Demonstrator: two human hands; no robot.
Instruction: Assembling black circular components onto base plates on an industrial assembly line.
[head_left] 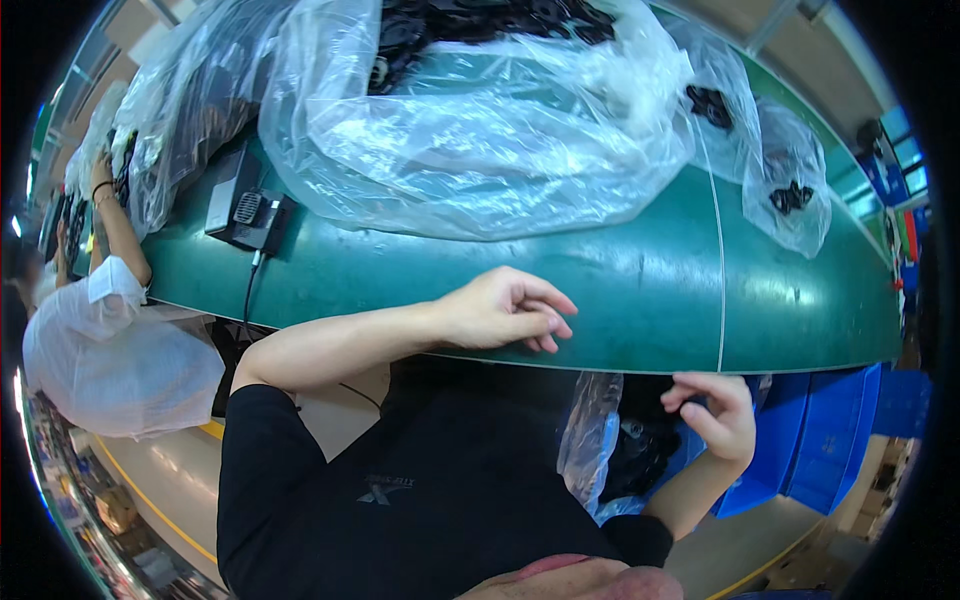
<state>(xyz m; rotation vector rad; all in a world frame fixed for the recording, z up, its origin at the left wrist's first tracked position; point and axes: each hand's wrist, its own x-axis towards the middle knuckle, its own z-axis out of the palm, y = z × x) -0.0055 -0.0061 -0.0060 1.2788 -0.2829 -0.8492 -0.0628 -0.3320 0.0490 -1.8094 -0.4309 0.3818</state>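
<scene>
Green bench [640, 290] carries three clear plastic bags: one large bag [480, 130] at the centre and two small bags [790, 180] at the right, each with dark parts inside. Your left hand [505, 310] rests at the near bench edge, fingers curled loosely, grip holding nothing visible. Your right hand [715, 415] is below that edge, fingers pinched on a small dark part [695, 405] above a fourth bag [600, 440] beside blue bins [830, 430]. Bare bench lies between your hands and the bags.
</scene>
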